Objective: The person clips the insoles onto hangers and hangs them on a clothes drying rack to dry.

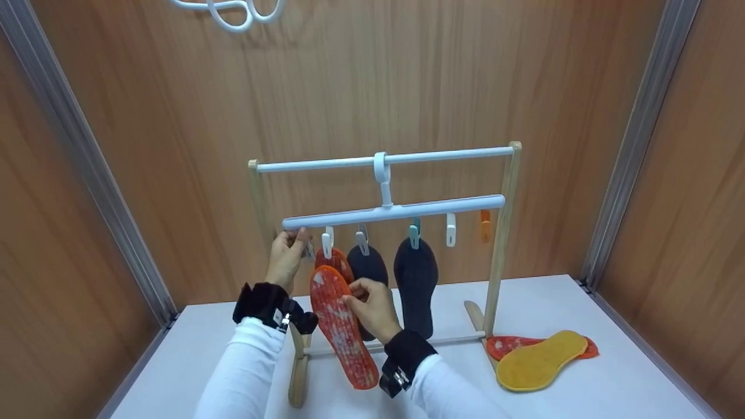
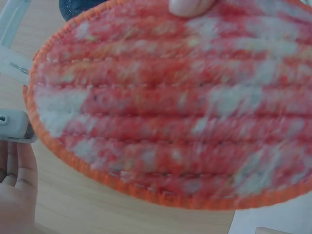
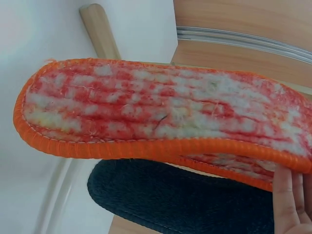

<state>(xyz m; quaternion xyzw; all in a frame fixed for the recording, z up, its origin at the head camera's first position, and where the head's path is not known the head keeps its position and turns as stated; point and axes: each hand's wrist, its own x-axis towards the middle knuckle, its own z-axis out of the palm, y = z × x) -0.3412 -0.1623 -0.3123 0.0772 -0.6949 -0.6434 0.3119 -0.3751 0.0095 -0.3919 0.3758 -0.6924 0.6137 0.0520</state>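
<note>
My right hand (image 1: 373, 308) grips a red-and-white insole (image 1: 343, 326) with orange edging by its side, thumb on the front face. It hangs in front of another red insole (image 1: 334, 260). At the left end of the white hanger (image 1: 349, 219), my left hand (image 1: 285, 256) pinches a pale clothes peg (image 2: 15, 124). In the left wrist view the held insole covers most of the picture, with its rounded end close to that peg but apart from it. A white peg (image 1: 327, 244) holds the rear red insole. Two dark insoles (image 1: 416, 285) hang from further pegs.
A wooden rack (image 1: 500, 244) with a white top rail (image 1: 448, 156) carries the hanger. A white peg (image 1: 451, 230) and an orange peg (image 1: 485, 227) hang without insoles. On the white table (image 1: 233, 349), a yellow insole (image 1: 541, 361) overlaps a red one (image 1: 506, 344) at right.
</note>
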